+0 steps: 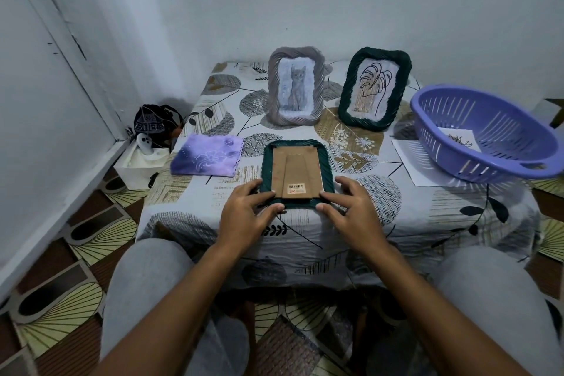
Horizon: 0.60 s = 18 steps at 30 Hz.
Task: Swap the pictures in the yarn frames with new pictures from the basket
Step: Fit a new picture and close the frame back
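Pale, scuffed walls [152, 9] meet in a corner behind a small table [396, 223] draped in a leaf-print cloth. The floor [61, 299] wears brown and yellow fan-patterned tiles under dim light.

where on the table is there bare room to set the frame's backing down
Bare cloth lies between the purple cloth and the table's near edge, and right of the face-down frame before the paper. The back row and the basket corner are crowded.
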### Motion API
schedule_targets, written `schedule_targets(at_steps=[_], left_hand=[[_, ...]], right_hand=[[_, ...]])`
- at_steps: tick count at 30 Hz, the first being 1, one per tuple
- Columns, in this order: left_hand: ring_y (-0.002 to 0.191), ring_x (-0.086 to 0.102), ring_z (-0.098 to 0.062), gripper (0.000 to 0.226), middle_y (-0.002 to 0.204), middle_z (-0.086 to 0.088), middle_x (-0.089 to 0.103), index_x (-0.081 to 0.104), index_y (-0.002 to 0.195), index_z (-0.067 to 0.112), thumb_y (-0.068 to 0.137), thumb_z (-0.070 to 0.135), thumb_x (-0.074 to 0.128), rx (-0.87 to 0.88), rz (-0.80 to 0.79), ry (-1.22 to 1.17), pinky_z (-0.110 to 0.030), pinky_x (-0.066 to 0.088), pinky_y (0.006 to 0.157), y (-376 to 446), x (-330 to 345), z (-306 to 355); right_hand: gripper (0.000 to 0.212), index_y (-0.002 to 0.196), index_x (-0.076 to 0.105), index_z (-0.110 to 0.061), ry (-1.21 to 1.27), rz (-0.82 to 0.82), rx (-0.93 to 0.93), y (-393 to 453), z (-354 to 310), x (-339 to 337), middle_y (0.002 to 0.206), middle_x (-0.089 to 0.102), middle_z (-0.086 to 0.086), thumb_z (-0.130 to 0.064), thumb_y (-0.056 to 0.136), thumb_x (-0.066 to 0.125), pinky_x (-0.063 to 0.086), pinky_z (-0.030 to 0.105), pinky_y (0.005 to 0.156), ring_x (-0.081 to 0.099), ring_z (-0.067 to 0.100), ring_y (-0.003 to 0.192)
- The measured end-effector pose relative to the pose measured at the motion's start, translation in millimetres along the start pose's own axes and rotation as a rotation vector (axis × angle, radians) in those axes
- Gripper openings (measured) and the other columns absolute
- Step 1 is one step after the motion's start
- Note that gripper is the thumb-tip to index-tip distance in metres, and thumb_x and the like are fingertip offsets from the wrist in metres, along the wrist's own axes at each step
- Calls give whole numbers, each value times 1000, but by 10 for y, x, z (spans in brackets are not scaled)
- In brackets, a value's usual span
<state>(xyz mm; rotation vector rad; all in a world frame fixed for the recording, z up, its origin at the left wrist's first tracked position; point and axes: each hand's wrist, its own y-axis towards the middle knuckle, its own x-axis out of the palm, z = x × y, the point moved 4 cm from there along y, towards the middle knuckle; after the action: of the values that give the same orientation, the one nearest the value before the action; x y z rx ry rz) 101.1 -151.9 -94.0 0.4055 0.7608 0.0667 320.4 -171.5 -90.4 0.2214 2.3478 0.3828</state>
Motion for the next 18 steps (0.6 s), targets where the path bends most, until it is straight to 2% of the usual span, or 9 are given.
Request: schedule_targets(at_steps=[4,6,8,9,12,14,16,18], left_hand=[[116,55,-22,39,126,-9,61,73,108,14,76,36,78,-12,12,-28,-31,43,97,-16,-1,-7],[114,56,-18,43,125,-7,62,72,110,14,75,38,79,-19,35,-58,-21,43,94,-25,2,-10],[110,54,-9,44,125,-5,62,72,109,14,73,39,80,-24,56,-87,-5,38,88,-37,-6,-5],[109,53,-6,46,124,-4,62,72,108,15,72,43,79,-22,62,-91,-3,38,86,-42,-10,-1],[111,53,-7,55,124,0,62,72,104,18,66,58,70,-15,63,-91,-21,45,89,-51,-5,-6],[112,54,-9,55,125,0,61,72,103,18,65,59,70,-18,60,-98,-25,46,90,-54,0,-11],[114,54,-12,52,126,-2,61,72,102,18,66,55,74,-21,58,-101,-27,47,91,-48,6,-18],[115,54,-15,44,126,-4,61,72,103,15,70,42,81,-20,64,-100,-24,44,90,-39,10,-20]], right_hand=[[34,112,71,-12,49,9,37,-2,-6,-10,133,51,5,-23,80,75,36,27,99,44,15,121],[38,113,68,-12,55,16,53,5,-2,-24,128,54,4,-25,78,77,35,24,96,45,15,119],[42,112,65,-10,75,21,53,18,5,-44,120,57,3,-26,75,79,39,23,91,50,17,114],[43,111,65,-10,86,20,50,24,7,-53,118,58,2,-25,74,80,40,23,90,51,17,112],[40,107,67,-10,95,9,41,31,9,-67,117,59,3,-22,72,82,39,23,90,51,17,112],[36,104,68,-11,100,6,34,33,8,-70,116,58,2,-20,72,82,40,26,93,51,18,113],[33,102,70,-13,99,4,39,32,9,-70,116,58,1,-20,73,81,41,30,96,50,18,114],[32,103,71,-14,98,0,50,36,11,-65,116,57,-1,-20,73,81,40,30,96,48,17,114]])
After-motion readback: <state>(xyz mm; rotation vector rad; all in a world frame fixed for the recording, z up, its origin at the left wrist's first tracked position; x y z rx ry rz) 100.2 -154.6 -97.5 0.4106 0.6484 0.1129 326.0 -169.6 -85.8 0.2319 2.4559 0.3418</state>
